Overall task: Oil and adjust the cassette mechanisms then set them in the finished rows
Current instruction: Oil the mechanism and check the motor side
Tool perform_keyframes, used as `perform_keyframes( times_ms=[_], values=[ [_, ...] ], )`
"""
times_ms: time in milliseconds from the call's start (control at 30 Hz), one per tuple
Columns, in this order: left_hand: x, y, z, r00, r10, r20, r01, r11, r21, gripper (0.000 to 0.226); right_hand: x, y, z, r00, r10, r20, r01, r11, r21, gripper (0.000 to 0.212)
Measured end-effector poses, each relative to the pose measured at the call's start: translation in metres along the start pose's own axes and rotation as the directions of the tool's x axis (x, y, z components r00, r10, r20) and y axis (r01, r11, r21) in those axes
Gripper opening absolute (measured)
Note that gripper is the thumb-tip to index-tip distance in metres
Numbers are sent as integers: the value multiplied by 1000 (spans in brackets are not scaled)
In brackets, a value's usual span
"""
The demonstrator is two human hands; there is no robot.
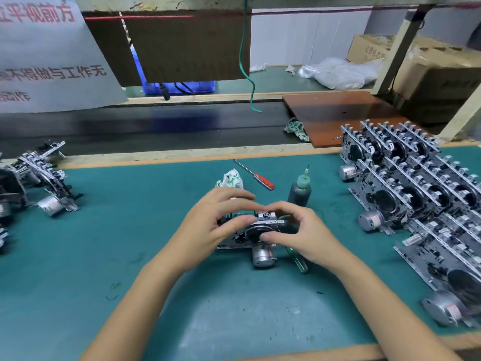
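A metal cassette mechanism with a black flywheel and a silver motor stands on the green mat at the centre. My left hand grips its left side, thumb and fingers curled round the frame. My right hand holds its right side, thumb on the flywheel, and also carries a green-handled screwdriver under the palm. A dark oil bottle with a green nozzle stands just behind the mechanism. Rows of mechanisms fill the mat's right side. A loose pile of mechanisms lies at the left.
A red-handled screwdriver and a crumpled cloth lie behind my hands. A black conveyor belt runs across the back, with a brown board and a rag at its right. A green cable hangs above.
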State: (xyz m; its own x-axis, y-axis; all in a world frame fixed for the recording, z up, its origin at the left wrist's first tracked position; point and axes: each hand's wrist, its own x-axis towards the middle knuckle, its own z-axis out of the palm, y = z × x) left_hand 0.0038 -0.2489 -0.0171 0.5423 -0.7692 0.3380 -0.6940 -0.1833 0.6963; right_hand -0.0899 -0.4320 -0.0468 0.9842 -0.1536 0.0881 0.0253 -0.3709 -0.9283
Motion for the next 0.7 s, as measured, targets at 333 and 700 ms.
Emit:
perform_keyframes(
  times_ms=[333, 700],
  values=[
    [2, -5, 8, 999, 13, -48, -16, 998, -63, 21, 2, 5, 4, 999, -13, -31, 15, 997, 79, 32],
    [-1, -8, 9, 997, 30, -65, -35, 996, -86, 25, -11, 3, -1, 990, -119, -80, 91, 953, -288, 35]
  ],
)
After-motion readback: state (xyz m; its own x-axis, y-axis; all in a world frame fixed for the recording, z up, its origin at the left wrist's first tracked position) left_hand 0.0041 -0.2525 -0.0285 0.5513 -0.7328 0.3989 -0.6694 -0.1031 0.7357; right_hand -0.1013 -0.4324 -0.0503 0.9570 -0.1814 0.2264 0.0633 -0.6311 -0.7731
